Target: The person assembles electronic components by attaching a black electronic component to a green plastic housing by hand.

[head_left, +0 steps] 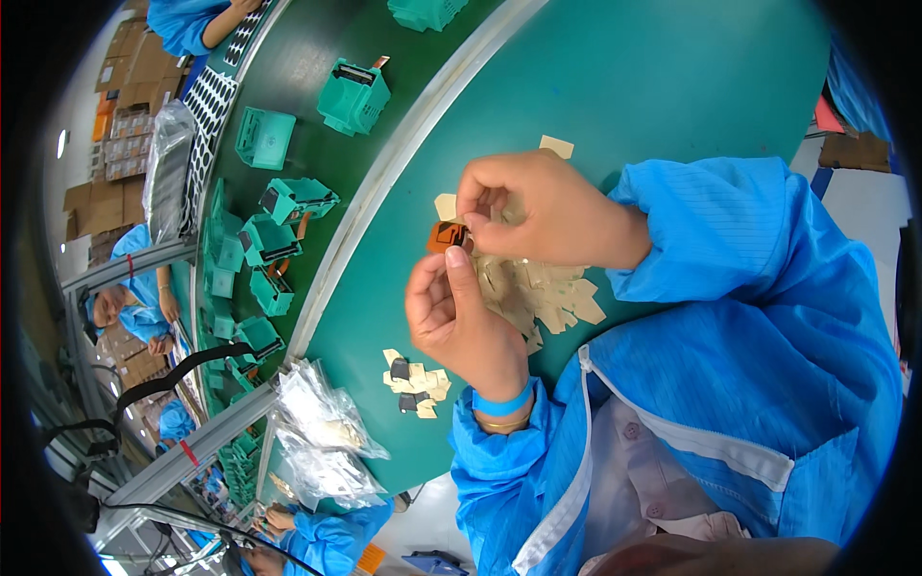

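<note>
2 hands (552, 208) (468, 326) apart from metal rail (382, 173)

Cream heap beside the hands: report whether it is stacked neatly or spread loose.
Spread loose: the cream heap lies on the green table, its pieces overlapping at differing angles; the right hand may hide some.

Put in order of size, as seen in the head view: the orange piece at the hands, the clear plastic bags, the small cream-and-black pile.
1. Clear plastic bags
2. Cream-and-black pile
3. Orange piece, partly hidden
</note>
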Demonstrator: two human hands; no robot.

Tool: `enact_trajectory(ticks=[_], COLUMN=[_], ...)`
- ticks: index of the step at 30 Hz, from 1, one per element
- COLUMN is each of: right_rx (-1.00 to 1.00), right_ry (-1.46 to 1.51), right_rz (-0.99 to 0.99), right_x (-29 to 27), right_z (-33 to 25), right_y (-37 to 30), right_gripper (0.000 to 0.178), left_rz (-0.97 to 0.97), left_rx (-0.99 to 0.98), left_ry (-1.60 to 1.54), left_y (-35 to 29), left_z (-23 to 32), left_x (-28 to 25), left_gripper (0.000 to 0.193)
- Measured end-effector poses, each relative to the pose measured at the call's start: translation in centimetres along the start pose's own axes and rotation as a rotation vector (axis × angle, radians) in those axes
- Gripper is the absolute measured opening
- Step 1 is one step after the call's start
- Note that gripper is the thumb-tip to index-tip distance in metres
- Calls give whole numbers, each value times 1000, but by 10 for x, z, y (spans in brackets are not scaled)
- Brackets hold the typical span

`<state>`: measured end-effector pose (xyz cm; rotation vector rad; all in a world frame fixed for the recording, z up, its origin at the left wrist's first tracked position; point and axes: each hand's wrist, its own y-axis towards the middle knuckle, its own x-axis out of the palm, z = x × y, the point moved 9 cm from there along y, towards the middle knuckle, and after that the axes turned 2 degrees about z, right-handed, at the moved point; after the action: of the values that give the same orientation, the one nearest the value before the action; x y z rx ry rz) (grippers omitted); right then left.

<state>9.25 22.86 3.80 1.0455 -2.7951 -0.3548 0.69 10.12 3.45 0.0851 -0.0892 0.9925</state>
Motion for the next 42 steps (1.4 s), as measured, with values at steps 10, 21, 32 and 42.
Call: enact_trajectory(ticks=[10,21,32,42], right_rx=[-29,211,-186,162], right_ry=[12,178,-244,-140], right_rz=[-65,-114,-135,-268], right_x=[6,13,3,22], right_z=[-25,-5,-50,-70], right_y=[3,0,-1,0], right_gripper=[10,7,8,10], left_rz=[19,-61,34,55], left_rx=[58,-6,1000,1391], left_ry=[-42,-133,750,1246], left_y=[7,3,-24,-54], left_z=[21,21,112,126], left_x=[-11,-1,-8,6], left_gripper=[12,12,25,21])
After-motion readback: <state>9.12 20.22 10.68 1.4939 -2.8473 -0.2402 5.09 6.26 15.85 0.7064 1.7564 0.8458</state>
